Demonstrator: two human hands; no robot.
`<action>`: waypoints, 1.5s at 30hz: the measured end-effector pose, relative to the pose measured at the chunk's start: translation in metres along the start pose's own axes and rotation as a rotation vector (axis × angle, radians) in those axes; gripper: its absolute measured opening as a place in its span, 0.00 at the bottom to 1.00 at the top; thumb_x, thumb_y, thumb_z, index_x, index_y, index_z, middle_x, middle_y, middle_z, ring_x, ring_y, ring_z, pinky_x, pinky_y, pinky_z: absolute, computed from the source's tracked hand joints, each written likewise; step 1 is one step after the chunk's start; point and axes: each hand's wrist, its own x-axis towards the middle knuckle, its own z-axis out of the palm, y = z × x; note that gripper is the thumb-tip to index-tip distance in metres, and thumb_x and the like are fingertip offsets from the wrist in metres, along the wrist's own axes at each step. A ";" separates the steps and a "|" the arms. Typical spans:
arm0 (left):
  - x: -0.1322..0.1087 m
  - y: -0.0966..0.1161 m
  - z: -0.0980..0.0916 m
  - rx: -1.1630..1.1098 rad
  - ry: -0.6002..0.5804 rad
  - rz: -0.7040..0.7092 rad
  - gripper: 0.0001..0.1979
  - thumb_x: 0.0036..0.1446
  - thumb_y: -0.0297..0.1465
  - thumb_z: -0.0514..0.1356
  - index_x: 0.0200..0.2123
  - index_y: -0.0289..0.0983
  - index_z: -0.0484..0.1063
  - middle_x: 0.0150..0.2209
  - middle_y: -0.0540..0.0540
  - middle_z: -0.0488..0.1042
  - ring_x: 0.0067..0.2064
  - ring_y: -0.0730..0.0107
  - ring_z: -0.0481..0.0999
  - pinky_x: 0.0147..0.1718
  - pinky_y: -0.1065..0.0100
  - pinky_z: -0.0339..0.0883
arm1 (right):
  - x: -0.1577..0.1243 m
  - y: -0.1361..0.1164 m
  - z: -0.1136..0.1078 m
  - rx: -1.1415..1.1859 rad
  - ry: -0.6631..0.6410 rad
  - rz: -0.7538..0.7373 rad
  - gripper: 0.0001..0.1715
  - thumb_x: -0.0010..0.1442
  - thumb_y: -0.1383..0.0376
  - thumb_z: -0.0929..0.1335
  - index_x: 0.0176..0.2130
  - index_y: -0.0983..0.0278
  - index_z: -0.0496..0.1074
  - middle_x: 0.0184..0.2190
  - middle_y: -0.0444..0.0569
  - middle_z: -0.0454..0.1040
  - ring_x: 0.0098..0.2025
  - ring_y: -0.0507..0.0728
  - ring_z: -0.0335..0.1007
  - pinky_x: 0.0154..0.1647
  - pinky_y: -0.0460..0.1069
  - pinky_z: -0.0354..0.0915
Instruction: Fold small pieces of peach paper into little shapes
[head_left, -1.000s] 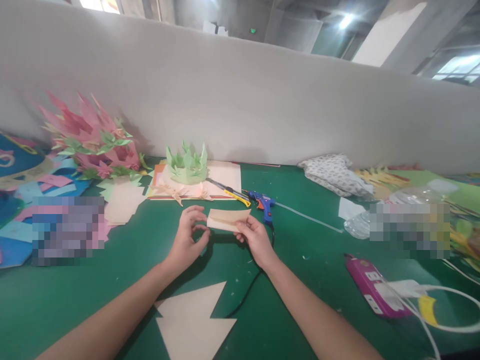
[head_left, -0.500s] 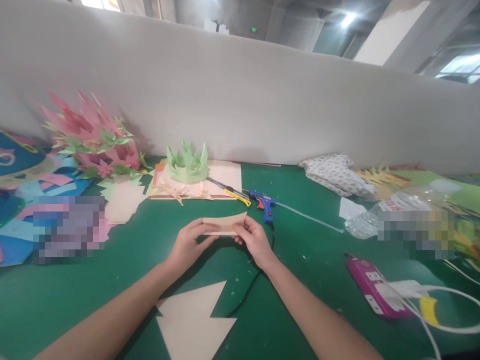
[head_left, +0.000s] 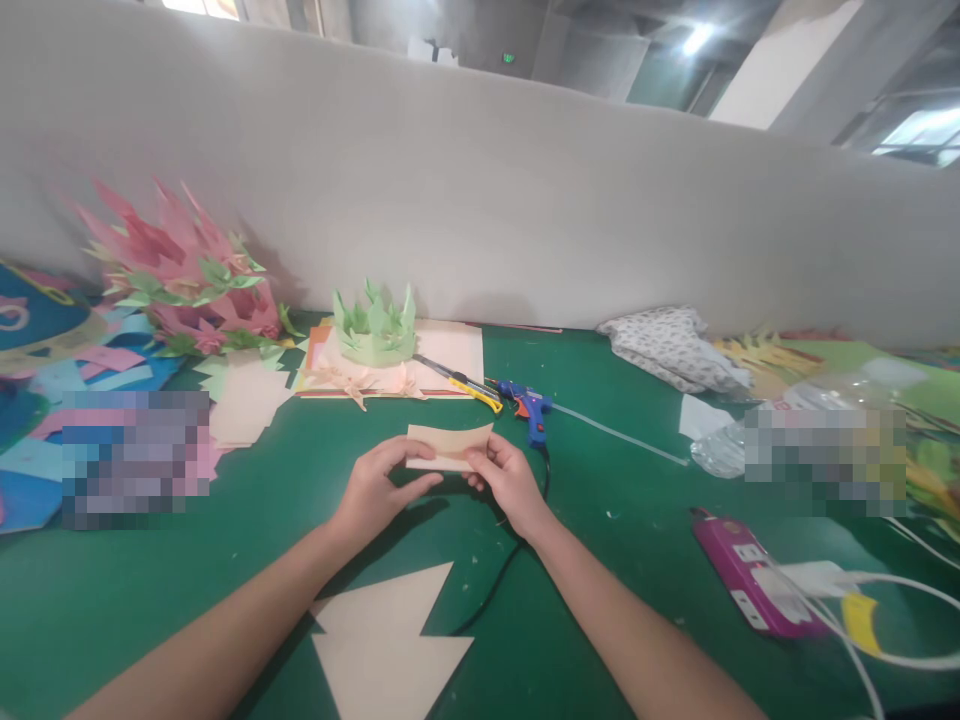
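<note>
A small cream piece of paper (head_left: pixel 448 440), bent into a shallow curve with a crease along its lower part, is held level above the table. My left hand (head_left: pixel 381 482) has its fingers at the left end, with the thumb stretched out just below the lower edge. My right hand (head_left: pixel 510 482) pinches the right end, its thumb in front and fingertips curled under. Beneath my forearms lies a cream paper cutout (head_left: pixel 390 640) with jagged, pointed sides. Just beyond the right hand rests a blue glue gun (head_left: pixel 531 410) with a clear glue stick (head_left: pixel 622 435) in its back.
A yellow utility knife (head_left: pixel 476 393) lies beside the glue gun. Behind stands a green paper crown (head_left: pixel 375 335) on stacked sheets. Pink paper flowers (head_left: pixel 180 270) fill the back left. At right are a patterned cloth (head_left: pixel 667 350), a plastic bag (head_left: pixel 720 450) and a magenta power strip (head_left: pixel 739 570) with cables.
The left thumb has shifted slightly right along the paper's lower edge, and the paper has tilted and creased a little more. The right hand has hardly moved.
</note>
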 end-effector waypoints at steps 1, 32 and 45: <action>0.000 0.001 0.000 -0.021 0.001 -0.030 0.09 0.48 0.33 0.63 0.34 0.37 0.71 0.34 0.46 0.75 0.34 0.70 0.73 0.32 0.72 0.66 | 0.000 0.000 0.000 -0.004 0.000 -0.006 0.12 0.52 0.59 0.67 0.35 0.65 0.68 0.20 0.41 0.68 0.20 0.47 0.61 0.20 0.42 0.56; 0.005 -0.004 -0.001 0.213 -0.101 -0.102 0.04 0.52 0.27 0.57 0.28 0.37 0.72 0.24 0.50 0.69 0.28 0.70 0.68 0.30 0.70 0.63 | -0.014 -0.013 0.005 -1.097 -0.316 -0.641 0.16 0.61 0.69 0.61 0.48 0.59 0.70 0.37 0.51 0.69 0.41 0.56 0.62 0.41 0.52 0.60; -0.001 -0.002 -0.014 0.415 -0.062 0.099 0.11 0.56 0.24 0.51 0.35 0.37 0.73 0.42 0.41 0.68 0.39 0.65 0.68 0.40 0.62 0.65 | -0.014 -0.012 0.002 -1.122 -0.314 -0.627 0.16 0.62 0.68 0.61 0.47 0.59 0.70 0.39 0.51 0.69 0.41 0.56 0.61 0.42 0.52 0.60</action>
